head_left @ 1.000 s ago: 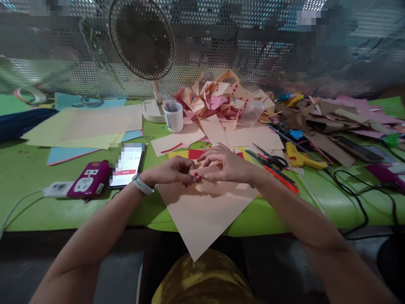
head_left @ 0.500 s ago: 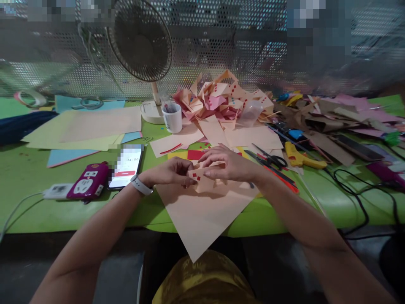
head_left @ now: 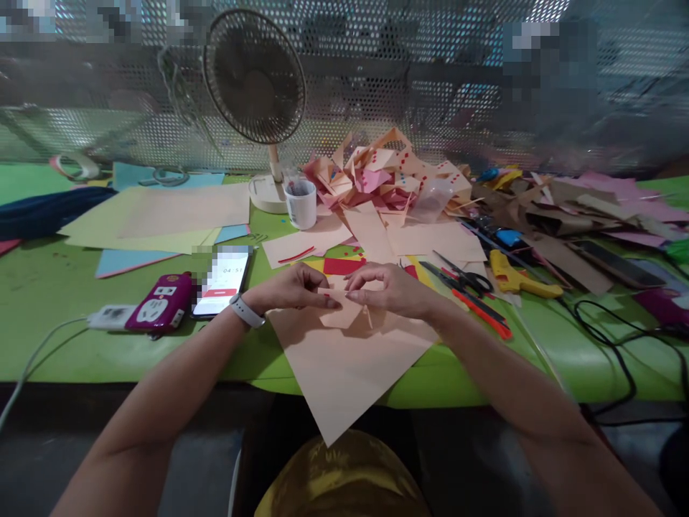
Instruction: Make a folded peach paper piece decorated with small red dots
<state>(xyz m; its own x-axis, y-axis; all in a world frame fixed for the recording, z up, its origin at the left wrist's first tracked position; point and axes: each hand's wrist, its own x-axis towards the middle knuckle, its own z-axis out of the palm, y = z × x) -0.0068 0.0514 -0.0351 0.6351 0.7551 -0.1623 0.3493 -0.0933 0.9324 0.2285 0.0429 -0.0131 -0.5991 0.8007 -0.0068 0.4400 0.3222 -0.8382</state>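
A small folded peach paper piece (head_left: 343, 316) is pinched between my two hands, its red marks mostly covered by fingers. My left hand (head_left: 301, 289), with a pale watch at the wrist, grips its left side between thumb and fingers. From the other side my right hand (head_left: 385, 289) holds the top edge, thumb in front and fingers curled behind. Beneath lies a large peach sheet (head_left: 336, 380), one corner hanging over the table's front edge. Just behind my hands are a red paper piece (head_left: 343, 266) and some yellow paper.
Scissors (head_left: 466, 276), a red cutter (head_left: 484, 316) and a yellow glue gun (head_left: 519, 278) lie to the right. Left are a lit phone (head_left: 220, 280) and a purple power bank (head_left: 161, 305). Behind stand a white cup (head_left: 301, 205), a fan (head_left: 255, 79) and a folded-paper heap (head_left: 377, 172).
My left thumb now lies across the folded piece, hiding red squares that showed before. My right fingers have curled in more. The view has shifted slightly, and the phone's timer has advanced.
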